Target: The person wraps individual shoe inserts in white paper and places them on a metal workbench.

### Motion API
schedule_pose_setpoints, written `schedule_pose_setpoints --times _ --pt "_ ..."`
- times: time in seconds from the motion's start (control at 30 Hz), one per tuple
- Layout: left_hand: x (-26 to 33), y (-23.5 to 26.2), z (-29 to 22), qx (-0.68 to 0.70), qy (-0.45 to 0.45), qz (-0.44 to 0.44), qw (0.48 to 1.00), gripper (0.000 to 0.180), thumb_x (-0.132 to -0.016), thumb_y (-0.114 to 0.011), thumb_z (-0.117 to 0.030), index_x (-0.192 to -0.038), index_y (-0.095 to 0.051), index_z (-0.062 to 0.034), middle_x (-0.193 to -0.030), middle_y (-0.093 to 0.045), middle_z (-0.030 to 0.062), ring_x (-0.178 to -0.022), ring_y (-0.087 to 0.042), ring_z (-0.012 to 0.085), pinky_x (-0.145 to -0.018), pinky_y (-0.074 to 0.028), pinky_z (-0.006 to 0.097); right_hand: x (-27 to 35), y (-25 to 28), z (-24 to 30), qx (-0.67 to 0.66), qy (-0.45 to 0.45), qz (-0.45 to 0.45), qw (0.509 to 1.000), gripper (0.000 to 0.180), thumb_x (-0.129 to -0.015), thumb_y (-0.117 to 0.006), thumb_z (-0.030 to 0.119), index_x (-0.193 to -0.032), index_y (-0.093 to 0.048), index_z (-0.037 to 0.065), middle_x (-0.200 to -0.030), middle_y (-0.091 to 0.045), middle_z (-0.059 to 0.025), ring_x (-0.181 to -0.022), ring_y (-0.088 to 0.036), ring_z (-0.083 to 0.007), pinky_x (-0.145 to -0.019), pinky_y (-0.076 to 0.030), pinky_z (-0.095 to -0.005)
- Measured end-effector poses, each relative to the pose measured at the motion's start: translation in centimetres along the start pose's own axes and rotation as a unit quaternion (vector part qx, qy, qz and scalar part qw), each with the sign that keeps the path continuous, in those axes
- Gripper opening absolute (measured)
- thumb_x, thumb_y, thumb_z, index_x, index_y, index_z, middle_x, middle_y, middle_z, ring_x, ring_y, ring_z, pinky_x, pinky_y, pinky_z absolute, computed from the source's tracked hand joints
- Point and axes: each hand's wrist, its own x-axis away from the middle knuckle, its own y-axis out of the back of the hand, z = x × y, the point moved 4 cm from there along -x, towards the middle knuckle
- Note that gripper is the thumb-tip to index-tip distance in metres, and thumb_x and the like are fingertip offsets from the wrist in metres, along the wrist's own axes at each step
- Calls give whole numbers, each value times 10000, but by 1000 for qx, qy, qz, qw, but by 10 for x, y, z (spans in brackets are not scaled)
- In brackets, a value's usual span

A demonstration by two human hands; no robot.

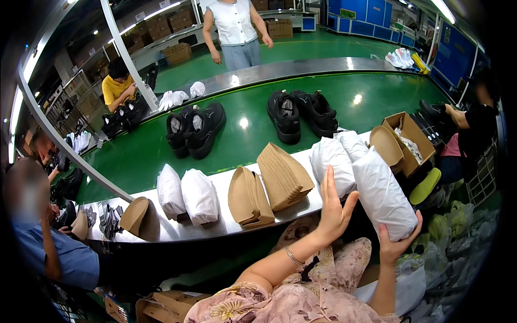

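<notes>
My right hand [397, 242] grips the near end of a long white paper-wrapped bundle [385, 194], tilted above the bench edge. What is inside the paper is hidden. My left hand [336, 212] is open, its fingers stretched up and the thumb apart, close beside another white wrapped bundle [329, 156]. A third white bundle [353, 144] lies just behind these two, partly covered. Left of my hands, folded brown cardboard inserts stand in two stacks, a tall stack [283, 177] and a smaller stack [247, 196].
Two more wrapped bundles [199, 196] lie on the metal bench. Black sneakers [204, 129] stand in pairs on the green conveyor [242, 142]. An open cardboard box [417, 145] is at right, with a lime-green insole [425, 185] nearby. Co-workers sit at both sides; one person stands beyond the conveyor.
</notes>
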Motion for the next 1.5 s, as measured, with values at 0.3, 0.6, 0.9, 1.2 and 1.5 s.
schedule_pose_setpoints --times 0.3,0.6,0.9,1.2,1.5 --pt "-46 3 24 436 374 198 794 427 -915 -467 -396 -1033 -548 6 -965 -612 67 -884 -571 166 -786 -445 287 -1 -1 22 8 111 106 988 876 -605 -742 135 -1315 -242 25 -1182 -413 -177 -1053 -429 -298 -908 -342 -422" --pt "-199 37 61 -78 44 168 982 664 -933 -314 -513 -595 -515 23 -518 -487 73 -514 -441 185 -516 -379 354 -84 -73 5 -167 -9 -57 984 805 -650 -741 150 -1302 -297 -13 -1234 -384 -131 -1130 -399 -232 -983 -298 -340" --pt "-205 -37 122 -98 149 323 929 551 -931 -400 -427 -1186 -506 50 -1178 -548 165 -1092 -501 202 -911 -387 295 -37 -121 -59 -88 -98 4 991 820 -658 -760 158 -1293 -271 -15 -1203 -406 -189 -1093 -417 -272 -962 -322 -364" --pt "-167 -65 222 -180 302 446 823 669 -905 -363 -531 -1084 -575 78 -1099 -578 177 -1040 -518 252 -916 -377 353 -1 -166 -92 7 -82 14 996 921 -643 -771 229 -1306 -194 -45 -1230 -355 -262 -1118 -399 -380 -974 -317 -425" --pt "-160 -49 230 -319 263 390 823 692 -872 -301 -586 -1172 -547 -14 -1287 -373 298 -1156 -395 445 -978 -331 453 23 -191 -104 71 -73 39 994 965 -647 -771 245 -1329 -145 -29 -1294 -284 -265 -1201 -315 -388 -1023 -249 -442"
